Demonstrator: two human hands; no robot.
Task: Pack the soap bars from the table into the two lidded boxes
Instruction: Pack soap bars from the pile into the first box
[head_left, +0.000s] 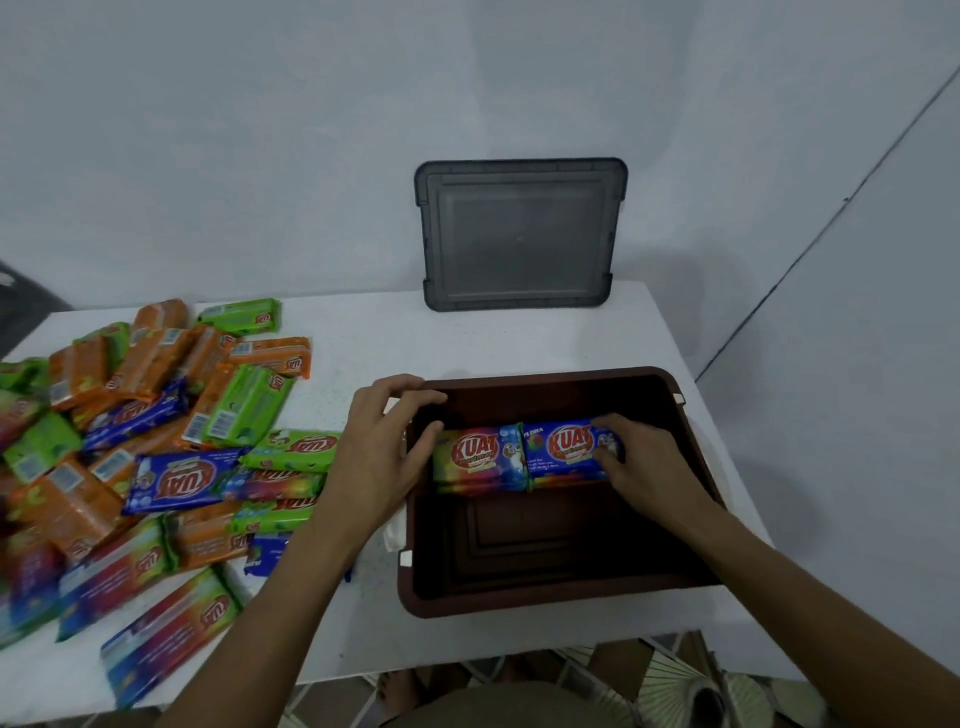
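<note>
A dark brown open box (550, 597) stands on the white table, right of centre. Two wrapped soap bars lie side by side against its far wall: a green-and-rainbow bar (480, 460) on the left, a blue bar (563, 451) on the right. My left hand (376, 447) grips the box's left rim, thumb reaching inside to the green bar's end. My right hand (652, 465) is inside the box, fingers curled on the blue bar's right end. A heap of soap bars (150, 452) in orange, green and blue wrappers covers the table's left side.
A grey lid (519, 234) leans upright against the wall behind the box. The table's front edge runs below my arms; tiled floor and my feet show beneath it. The wall corner lies to the right.
</note>
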